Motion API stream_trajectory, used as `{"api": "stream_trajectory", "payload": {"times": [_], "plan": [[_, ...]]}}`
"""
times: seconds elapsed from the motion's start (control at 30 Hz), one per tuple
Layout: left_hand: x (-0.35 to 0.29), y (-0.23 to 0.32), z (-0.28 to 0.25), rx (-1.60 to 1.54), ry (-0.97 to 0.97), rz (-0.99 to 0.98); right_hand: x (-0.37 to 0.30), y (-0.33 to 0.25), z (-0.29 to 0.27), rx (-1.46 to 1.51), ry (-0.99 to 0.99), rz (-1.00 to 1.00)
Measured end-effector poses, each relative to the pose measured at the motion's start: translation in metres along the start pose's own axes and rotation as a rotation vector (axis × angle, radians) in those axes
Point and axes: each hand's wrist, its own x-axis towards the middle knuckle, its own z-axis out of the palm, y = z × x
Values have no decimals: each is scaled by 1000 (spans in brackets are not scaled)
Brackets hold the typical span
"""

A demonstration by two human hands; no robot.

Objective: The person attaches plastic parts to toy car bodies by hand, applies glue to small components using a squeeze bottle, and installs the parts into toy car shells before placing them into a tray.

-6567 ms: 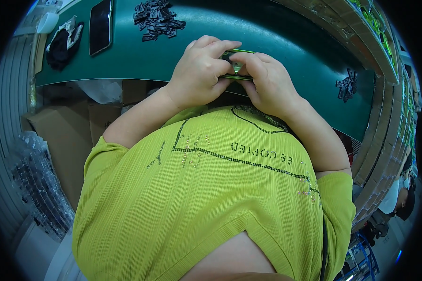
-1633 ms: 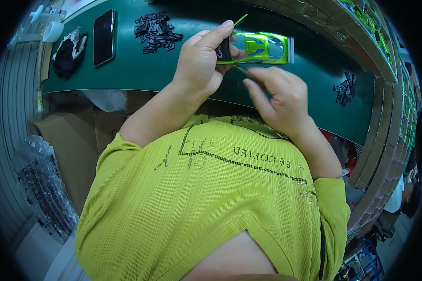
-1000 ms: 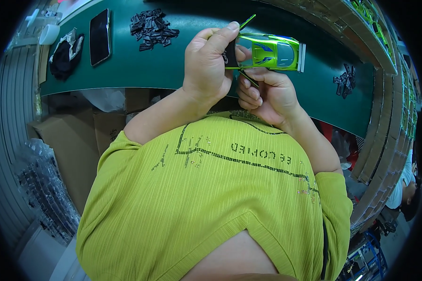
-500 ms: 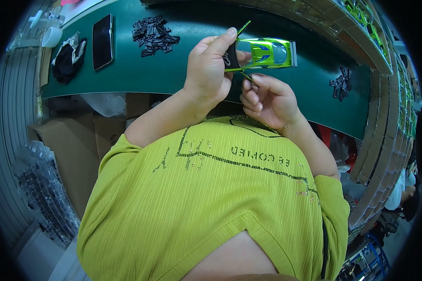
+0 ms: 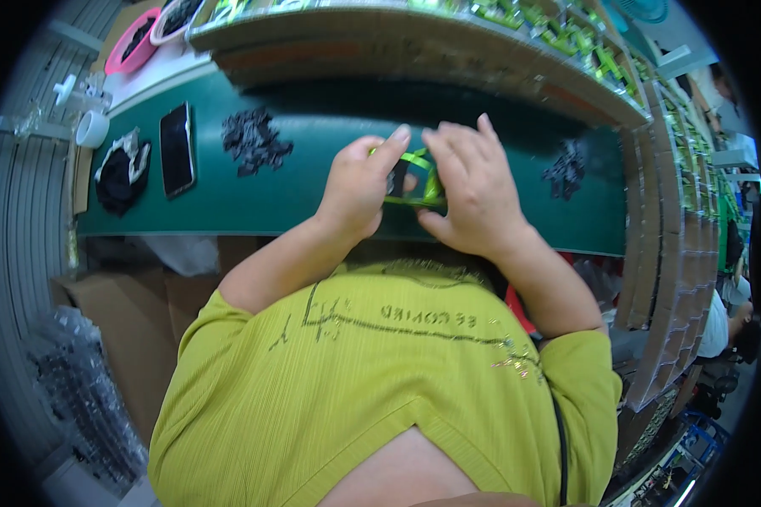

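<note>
A bright green toy car [image 5: 432, 191] is held between my two hands above the green tabletop [image 5: 313, 215]. My left hand [image 5: 357, 186] is closed around its left end, with the thumb along the far side. From the right, my right hand [image 5: 480, 193] spans the car's other end. Its thumb is on the near side and its fingers are on the far side, some of them stretched out. Both hands hide much of the body, and motion blurs the car's details.
Black plastic parts lie in one pile [image 5: 254, 142] left of my hands and another pile [image 5: 565, 169] to the right. Farther left are a phone [image 5: 177, 150], a black cloth bundle [image 5: 125, 179] and a white cup [image 5: 92, 129]. A cardboard tray [image 5: 431, 63] of green toys borders the back.
My right hand has gone from a small side part at the car's near edge to spanning its right end. The side parts no longer stick out. The view has tilted up.
</note>
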Motion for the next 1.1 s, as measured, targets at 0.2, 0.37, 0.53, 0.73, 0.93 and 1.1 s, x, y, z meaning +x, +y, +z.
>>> {"api": "stream_trajectory", "payload": {"times": [0.2,0.37,0.53,0.73,0.93,1.1], "plan": [[8,8,4,6,-83,-34,-3,14,-15,44,37,-63],[20,27,15,-34,-174,40,-7,31,-55,309,78,278],[32,46,38,-112,-311,252,-18,51,-70,1324,48,597],[47,53,38,3,-204,722,22,33,-101,993,267,307],[44,37,0,115,10,755,132,32,-81,-40,345,-189],[28,36,-20,189,62,700,202,53,-16,-405,130,-219]]}}
